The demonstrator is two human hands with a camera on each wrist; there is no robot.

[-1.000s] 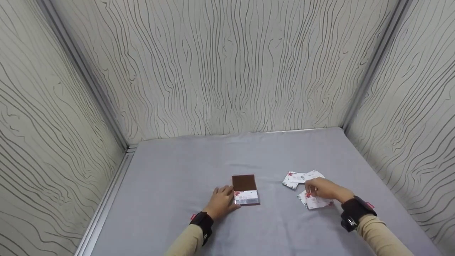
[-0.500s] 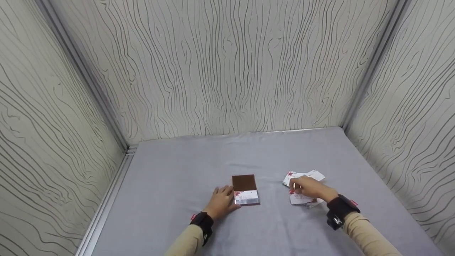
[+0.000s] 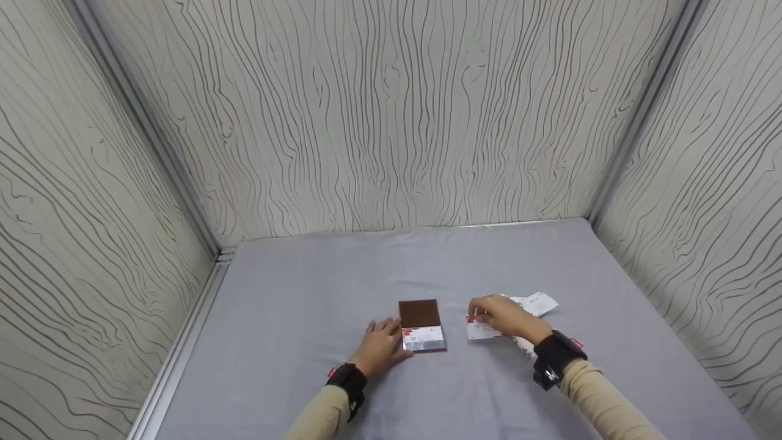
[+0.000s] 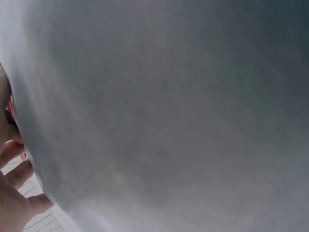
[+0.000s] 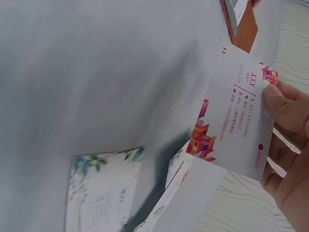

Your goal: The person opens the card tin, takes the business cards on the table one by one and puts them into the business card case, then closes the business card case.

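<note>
My right hand (image 3: 508,316) pinches a business card (image 3: 481,331) at one edge, between thumb and fingers. In the right wrist view the card (image 5: 229,116) faces the camera, white with red and orange block prints and small text. To the left lies a flipped-open brown card case (image 3: 419,313), its lower half holding a white card (image 3: 423,333) with a red print. Against the case's left side rests my left hand (image 3: 380,347), fingers extended and thumb by the lower corner. Only some of its fingers (image 4: 19,174) show in the left wrist view.
More business cards (image 3: 540,303) lie on the grey cloth behind and under the right forearm. Close up, one stack of cards (image 5: 104,193) has blue and green leaf prints. The grey-covered table (image 3: 305,275) is bounded by patterned panels (image 3: 391,122) at the back and sides.
The right hand has moved left with the pinched card, from above the scattered cards toward the brown case. The left hand and the case have stayed in place.
</note>
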